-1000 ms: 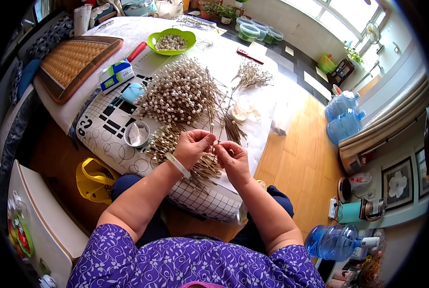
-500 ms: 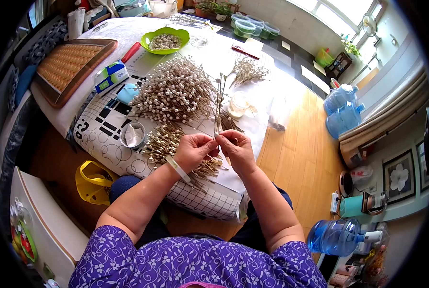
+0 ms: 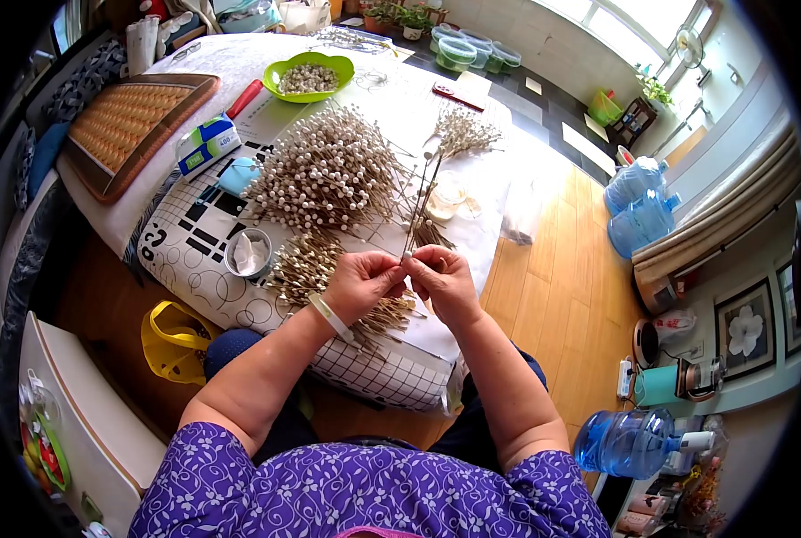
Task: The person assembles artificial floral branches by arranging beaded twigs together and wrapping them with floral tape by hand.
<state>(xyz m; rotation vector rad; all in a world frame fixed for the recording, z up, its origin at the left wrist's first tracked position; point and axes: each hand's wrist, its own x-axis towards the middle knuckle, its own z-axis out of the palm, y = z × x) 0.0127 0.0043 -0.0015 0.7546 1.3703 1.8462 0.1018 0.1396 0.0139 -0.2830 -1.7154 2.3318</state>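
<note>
My left hand (image 3: 363, 285) and my right hand (image 3: 445, 285) meet over the near part of the table, fingertips pinched together. Between them rise a few thin dark stems (image 3: 422, 199) with small buds at the top, leaning away to the right. What the fingertips do at the stems' lower end is too small to make out. Just beyond lies a big bunch of dried stems with round white buds (image 3: 327, 170). A second bunch with smaller pale buds (image 3: 303, 267) lies beside my left hand, partly hidden by it. A glass jar (image 3: 447, 193) stands behind the stems.
A small tub with white tissue-like pieces (image 3: 248, 252) stands at the left, near a tissue pack (image 3: 208, 143). Farther back are a green bowl of white buds (image 3: 308, 65), a loose bunch (image 3: 465, 133) and a phone (image 3: 458, 97). A yellow bag (image 3: 174, 341) sits below the table's edge.
The stems' tops have tipped over to the right and now pass in front of the jar. Both hands stay almost in place, still pinching.
</note>
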